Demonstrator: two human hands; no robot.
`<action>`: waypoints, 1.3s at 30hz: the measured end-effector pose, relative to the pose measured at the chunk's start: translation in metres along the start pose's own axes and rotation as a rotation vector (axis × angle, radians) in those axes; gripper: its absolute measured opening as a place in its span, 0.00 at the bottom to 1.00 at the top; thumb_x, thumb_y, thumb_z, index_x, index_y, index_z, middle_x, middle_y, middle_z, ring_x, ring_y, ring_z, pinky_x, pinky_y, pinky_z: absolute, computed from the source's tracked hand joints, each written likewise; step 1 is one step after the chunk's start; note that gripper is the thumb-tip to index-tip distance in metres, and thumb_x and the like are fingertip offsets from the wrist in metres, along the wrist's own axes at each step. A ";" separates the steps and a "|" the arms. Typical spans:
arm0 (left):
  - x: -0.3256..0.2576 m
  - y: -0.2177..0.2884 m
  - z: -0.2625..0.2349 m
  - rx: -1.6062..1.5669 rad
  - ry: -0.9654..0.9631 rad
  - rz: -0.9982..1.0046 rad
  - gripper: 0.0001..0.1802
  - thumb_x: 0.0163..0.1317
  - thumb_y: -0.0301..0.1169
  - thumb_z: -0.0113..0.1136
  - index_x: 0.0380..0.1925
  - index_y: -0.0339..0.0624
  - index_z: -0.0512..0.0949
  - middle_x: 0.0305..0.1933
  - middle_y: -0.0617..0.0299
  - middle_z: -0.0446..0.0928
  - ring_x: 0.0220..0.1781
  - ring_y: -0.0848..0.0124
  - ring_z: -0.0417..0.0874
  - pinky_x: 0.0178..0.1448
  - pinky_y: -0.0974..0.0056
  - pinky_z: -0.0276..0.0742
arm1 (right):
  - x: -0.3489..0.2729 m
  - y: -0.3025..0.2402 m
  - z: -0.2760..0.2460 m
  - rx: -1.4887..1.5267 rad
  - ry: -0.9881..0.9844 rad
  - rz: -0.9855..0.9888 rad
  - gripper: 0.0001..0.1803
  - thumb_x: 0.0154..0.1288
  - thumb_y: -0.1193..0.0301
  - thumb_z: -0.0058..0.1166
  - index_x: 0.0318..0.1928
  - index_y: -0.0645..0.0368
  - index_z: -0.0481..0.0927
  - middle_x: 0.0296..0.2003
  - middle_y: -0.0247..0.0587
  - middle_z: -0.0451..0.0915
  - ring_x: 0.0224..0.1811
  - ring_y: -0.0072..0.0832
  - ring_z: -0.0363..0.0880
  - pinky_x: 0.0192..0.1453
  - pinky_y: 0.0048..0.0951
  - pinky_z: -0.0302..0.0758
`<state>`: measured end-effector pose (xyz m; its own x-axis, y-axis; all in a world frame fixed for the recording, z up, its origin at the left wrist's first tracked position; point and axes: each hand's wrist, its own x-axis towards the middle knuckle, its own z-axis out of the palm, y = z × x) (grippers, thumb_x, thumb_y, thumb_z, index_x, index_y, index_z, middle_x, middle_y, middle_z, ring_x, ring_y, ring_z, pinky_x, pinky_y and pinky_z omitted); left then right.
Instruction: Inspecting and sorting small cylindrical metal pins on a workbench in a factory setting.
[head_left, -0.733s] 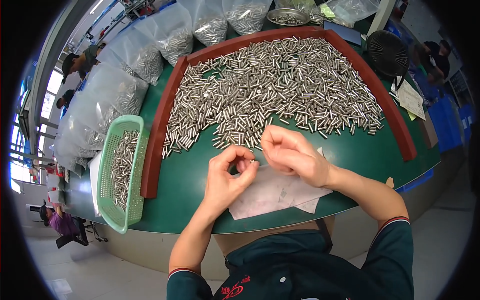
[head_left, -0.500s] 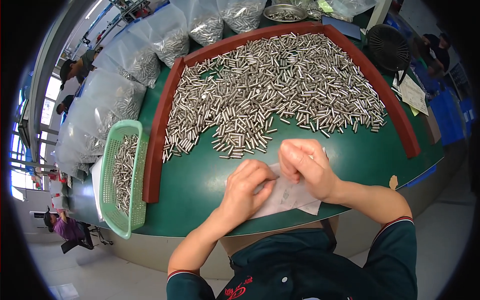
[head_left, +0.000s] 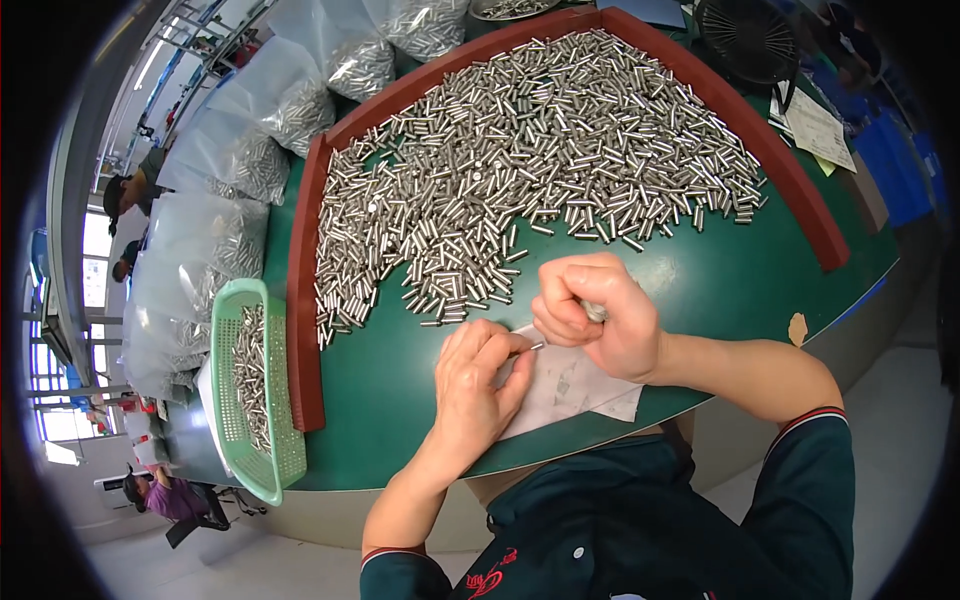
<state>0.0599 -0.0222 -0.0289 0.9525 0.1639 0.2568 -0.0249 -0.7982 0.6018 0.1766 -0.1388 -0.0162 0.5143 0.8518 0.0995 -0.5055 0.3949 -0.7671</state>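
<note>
My left hand (head_left: 482, 378) pinches a small metal pin (head_left: 538, 346) between thumb and fingertips, its end sticking out toward the other hand. Beside it, my right hand (head_left: 605, 312) is closed in a fist. A bit of something silvery grey shows at the fist's opening, too little of it to name. Both hands hover over a creased pale sheet of paper (head_left: 545, 405) lying at the near edge of the green table (head_left: 365, 410). Beyond them spreads a large pile of loose metal pins (head_left: 540, 135), its front edge just past my fingers.
A dark red wooden frame (head_left: 303, 290) borders the pile. To its left stands a green plastic basket (head_left: 285, 465) of pins. Clear bags (head_left: 300, 105) of pins line the far left. A black fan (head_left: 745, 40) and papers (head_left: 818, 130) lie at the right. Other people sit farther off.
The view has shifted, so the pile sits higher in the picture. My right fist has turned, and the silvery-grey thing now shows in it. More of the left hand's pin is visible.
</note>
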 end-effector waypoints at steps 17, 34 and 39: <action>0.000 -0.001 0.003 0.058 0.034 0.018 0.06 0.41 0.22 0.60 0.20 0.41 0.72 0.24 0.62 0.69 0.26 0.66 0.69 0.30 0.64 0.61 | -0.002 0.005 -0.001 0.056 0.008 0.043 0.20 0.59 0.63 0.34 0.12 0.54 0.55 0.09 0.26 0.51 0.13 0.16 0.45 0.18 0.20 0.45; 0.002 0.000 0.000 0.053 0.023 0.027 0.06 0.41 0.22 0.61 0.20 0.41 0.73 0.23 0.64 0.69 0.25 0.67 0.69 0.29 0.65 0.59 | -0.002 0.006 0.003 -0.068 -0.011 0.010 0.19 0.58 0.65 0.33 0.12 0.56 0.55 0.09 0.27 0.52 0.13 0.17 0.47 0.19 0.21 0.46; 0.004 0.001 0.000 0.044 0.015 0.020 0.06 0.40 0.21 0.61 0.20 0.41 0.74 0.23 0.64 0.68 0.24 0.68 0.68 0.29 0.65 0.59 | -0.002 0.002 0.003 -0.066 -0.020 0.017 0.19 0.58 0.66 0.33 0.12 0.56 0.55 0.09 0.27 0.52 0.14 0.17 0.47 0.19 0.21 0.46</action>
<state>0.0633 -0.0220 -0.0273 0.9474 0.1556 0.2798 -0.0304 -0.8264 0.5623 0.1723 -0.1386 -0.0156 0.4917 0.8652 0.0984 -0.4670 0.3574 -0.8088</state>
